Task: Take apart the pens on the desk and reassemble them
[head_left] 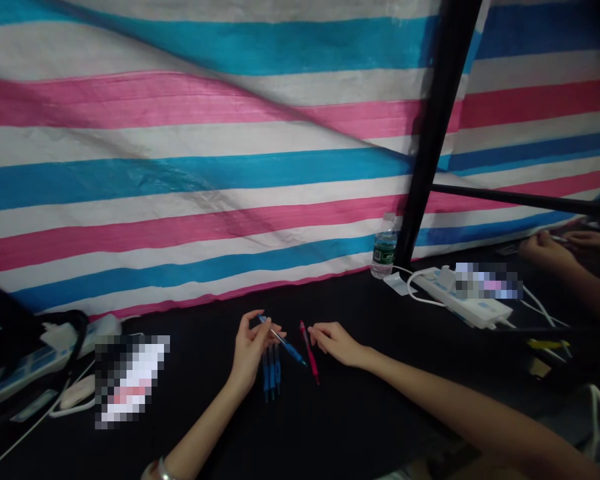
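Pens lie on a black table cloth [360, 427], and the work in hand looks like handling them singly, with one up off the cloth. Your left hand [250, 350] is closed around a blue pen [286, 345], gripping it between thumb and fingers, with its tip angled toward 4 o'clock. Your right hand [335, 343] is relaxed and holds nothing; its fingers point at a red pen [310, 353] and sit just beside it, though you can't tell whether they touch. Reaching that pen would take only a short move and a pinch at the barrel.

Count from this view: four blue pens, counting the one in your hand, and one red. Three blue pens [271, 373] lie side by side on the cloth below your left hand, close to the red pen but not in line with it.

With the clock centred on the pens, a water bottle [384, 248] stands at 2 o'clock against a striped tarp [205, 173]. One power strip [460, 297] sits at 3 o'clock, a second [45, 357] at 9. A co-worker's hands [555, 247] work at 3 o'clock, far off, holding something small and thin.
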`<state>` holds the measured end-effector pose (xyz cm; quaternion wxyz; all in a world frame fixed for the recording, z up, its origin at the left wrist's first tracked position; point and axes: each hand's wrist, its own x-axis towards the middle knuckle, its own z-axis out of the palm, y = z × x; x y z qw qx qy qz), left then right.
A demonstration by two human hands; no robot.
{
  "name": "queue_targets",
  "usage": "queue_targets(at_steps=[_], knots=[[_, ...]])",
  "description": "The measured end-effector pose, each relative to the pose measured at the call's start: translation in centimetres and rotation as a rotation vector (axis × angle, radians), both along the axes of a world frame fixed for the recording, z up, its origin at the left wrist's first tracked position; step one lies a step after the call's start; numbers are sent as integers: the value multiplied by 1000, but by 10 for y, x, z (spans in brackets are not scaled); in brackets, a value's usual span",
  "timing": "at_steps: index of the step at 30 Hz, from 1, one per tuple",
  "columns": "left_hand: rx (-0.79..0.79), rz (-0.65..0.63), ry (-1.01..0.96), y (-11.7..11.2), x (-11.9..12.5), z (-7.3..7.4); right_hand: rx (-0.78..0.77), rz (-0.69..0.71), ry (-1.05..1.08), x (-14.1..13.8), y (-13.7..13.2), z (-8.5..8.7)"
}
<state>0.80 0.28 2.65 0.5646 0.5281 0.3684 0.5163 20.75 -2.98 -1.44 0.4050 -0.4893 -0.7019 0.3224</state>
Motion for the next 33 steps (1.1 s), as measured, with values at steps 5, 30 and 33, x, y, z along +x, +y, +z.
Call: queue_targets(at_steps=[5, 30, 33], knots=[[-6, -10, 29, -2, 3, 0, 82, 9, -103, 1, -5, 4], [39, -62, -15, -4, 1, -6, 211, -130, -43, -4, -16, 5], [44, -70, -11, -6, 1, -5, 187, -120, -85, -4, -16, 5]])
